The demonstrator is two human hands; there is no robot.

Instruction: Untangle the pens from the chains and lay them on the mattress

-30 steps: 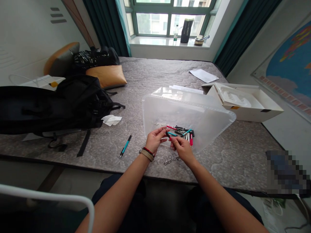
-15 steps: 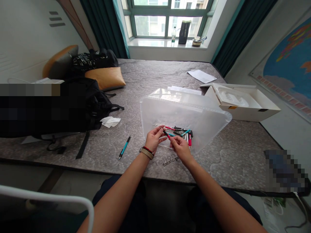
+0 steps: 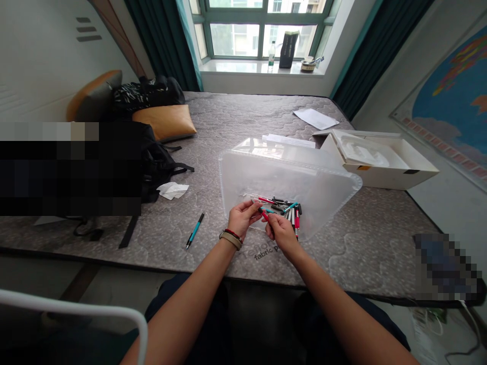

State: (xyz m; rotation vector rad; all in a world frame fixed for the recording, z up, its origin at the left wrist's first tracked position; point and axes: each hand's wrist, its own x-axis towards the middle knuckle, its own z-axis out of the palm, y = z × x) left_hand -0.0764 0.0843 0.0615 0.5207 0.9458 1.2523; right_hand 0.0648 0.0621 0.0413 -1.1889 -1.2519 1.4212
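Note:
Between my two hands is a red and black pen [image 3: 265,215], held over the near side of a clear plastic bin. My left hand [image 3: 242,218] pinches its black end. The fingers of my right hand [image 3: 282,230] are closed on the red barrel. The translucent bin [image 3: 243,170] lies tipped with its opening toward me. Inside it, several pen parts [image 3: 291,207] in red, black, teal and white lie in a loose heap just beyond my hands. A teal and black pen [image 3: 195,230] rests on the mat to the left of my left hand.
A crumpled tissue [image 3: 173,190] and a black backpack [image 3: 158,162] are at the left. An open white box [image 3: 391,175] stands to the right behind the bin. White paper [image 3: 315,119] lies farther back. A blurred-out device [image 3: 445,266] sits at the right edge.
My left fingers have closed further over the pen's black end, so less of it shows. Both hands stay in nearly the same place.

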